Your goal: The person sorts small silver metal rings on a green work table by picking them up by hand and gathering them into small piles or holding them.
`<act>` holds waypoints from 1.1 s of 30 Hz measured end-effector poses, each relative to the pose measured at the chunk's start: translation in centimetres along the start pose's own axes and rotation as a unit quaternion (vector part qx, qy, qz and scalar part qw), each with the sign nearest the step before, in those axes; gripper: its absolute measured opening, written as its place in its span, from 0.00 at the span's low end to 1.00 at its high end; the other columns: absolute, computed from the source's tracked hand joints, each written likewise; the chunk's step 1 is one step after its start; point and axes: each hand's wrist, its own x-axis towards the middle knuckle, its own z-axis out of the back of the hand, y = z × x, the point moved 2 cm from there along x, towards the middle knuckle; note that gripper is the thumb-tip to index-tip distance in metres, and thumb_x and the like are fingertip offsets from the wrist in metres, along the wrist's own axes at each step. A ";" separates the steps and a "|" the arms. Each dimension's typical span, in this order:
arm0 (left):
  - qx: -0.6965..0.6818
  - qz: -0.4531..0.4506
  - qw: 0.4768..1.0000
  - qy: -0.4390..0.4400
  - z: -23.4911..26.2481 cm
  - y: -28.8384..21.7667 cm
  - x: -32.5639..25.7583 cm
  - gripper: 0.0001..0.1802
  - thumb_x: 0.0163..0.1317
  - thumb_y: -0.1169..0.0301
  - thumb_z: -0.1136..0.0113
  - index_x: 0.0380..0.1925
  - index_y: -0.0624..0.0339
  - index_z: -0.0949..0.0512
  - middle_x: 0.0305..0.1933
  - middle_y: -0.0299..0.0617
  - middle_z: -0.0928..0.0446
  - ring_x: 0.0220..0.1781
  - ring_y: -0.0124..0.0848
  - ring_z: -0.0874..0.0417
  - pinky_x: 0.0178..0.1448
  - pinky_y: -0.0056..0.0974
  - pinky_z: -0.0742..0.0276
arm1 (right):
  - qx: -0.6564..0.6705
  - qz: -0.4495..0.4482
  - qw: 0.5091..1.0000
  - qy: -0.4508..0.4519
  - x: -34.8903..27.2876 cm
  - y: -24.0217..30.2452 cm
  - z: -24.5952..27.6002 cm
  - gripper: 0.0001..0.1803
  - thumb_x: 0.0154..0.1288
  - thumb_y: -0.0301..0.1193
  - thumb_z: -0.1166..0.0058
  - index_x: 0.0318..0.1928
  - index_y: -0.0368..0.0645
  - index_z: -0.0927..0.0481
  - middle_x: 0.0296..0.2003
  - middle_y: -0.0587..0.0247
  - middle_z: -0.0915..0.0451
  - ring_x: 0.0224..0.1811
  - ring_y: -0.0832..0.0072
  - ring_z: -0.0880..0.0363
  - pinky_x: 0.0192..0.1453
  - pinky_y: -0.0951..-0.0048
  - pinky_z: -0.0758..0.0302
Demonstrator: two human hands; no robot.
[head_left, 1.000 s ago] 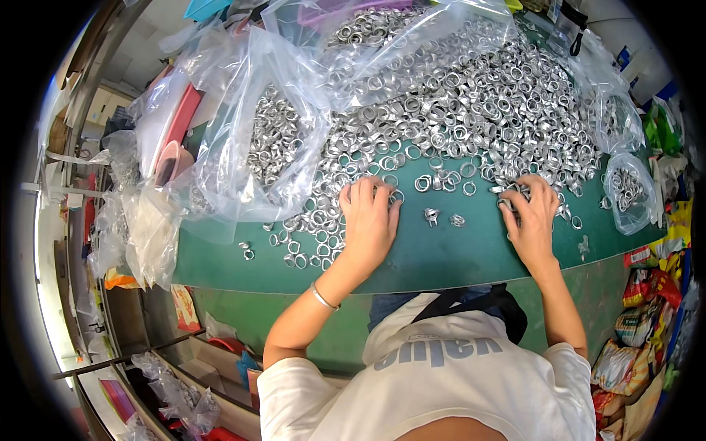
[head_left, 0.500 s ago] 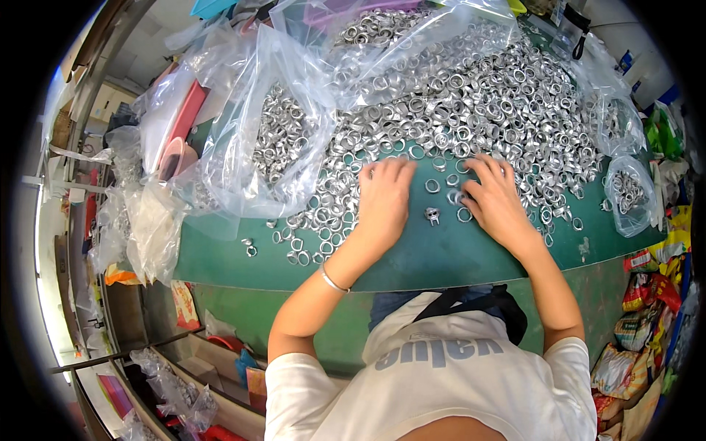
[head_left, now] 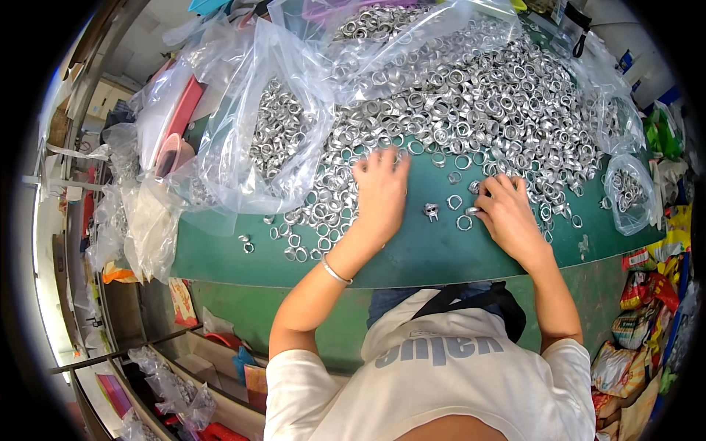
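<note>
A large heap of silver metal rings (head_left: 441, 110) covers the far part of the green table. My left hand (head_left: 381, 192), with a bangle at the wrist, is over the heap's near edge. Its fingers are spread and slightly blurred, and nothing shows in them. My right hand (head_left: 509, 218) is low over the table to the right, its thumb and fingertips closed on a ring (head_left: 471, 212). Just left of that hand lie loose rings, among them a plain round one (head_left: 463, 223). A small ring with a figure-like top (head_left: 431, 212) lies between my hands.
A clear plastic bag (head_left: 243, 162) of rings lies open at the left, and a smaller bag (head_left: 630, 192) of rings rests at the table's right edge. Red and pink trays (head_left: 180, 117) stand at far left. The green table (head_left: 309, 275) ends just before my body.
My right hand has moved right and slightly nearer, and its fingers have closed on a ring. My left hand has shifted slightly left. Loose rings between the hands have changed places.
</note>
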 end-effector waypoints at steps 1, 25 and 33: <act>-0.011 -0.001 1.000 -0.005 0.2 -0.1 0.1 0.23 0.50 0.81 0.42 0.50 0.58 0.24 0.54 0.45 0.29 0.57 0.43 0.29 0.58 0.52 0.39 | 0.016 -0.004 1.000 0.003 -0.3 0.0 0.2 0.07 0.52 0.25 0.38 0.33 0.40 0.20 0.38 0.63 0.28 0.47 0.65 0.31 0.55 0.60 0.39; -0.222 -0.041 0.966 0.123 3.3 -5.8 -7.1 0.19 0.54 0.77 0.38 0.47 0.59 0.27 0.47 0.43 0.27 0.48 0.40 0.27 0.50 0.44 0.38 | -0.011 -0.056 0.997 -0.045 -1.5 0.9 0.8 0.12 0.49 0.23 0.39 0.36 0.40 0.24 0.38 0.58 0.29 0.45 0.61 0.30 0.47 0.62 0.34; -0.259 0.048 0.959 0.102 2.6 -7.1 -7.7 0.28 0.54 0.78 0.39 0.57 0.61 0.32 0.48 0.46 0.27 0.49 0.42 0.27 0.49 0.44 0.37 | 0.030 0.015 0.996 -0.079 0.8 1.8 -3.1 0.07 0.55 0.24 0.46 0.36 0.39 0.24 0.36 0.58 0.29 0.42 0.61 0.30 0.44 0.64 0.33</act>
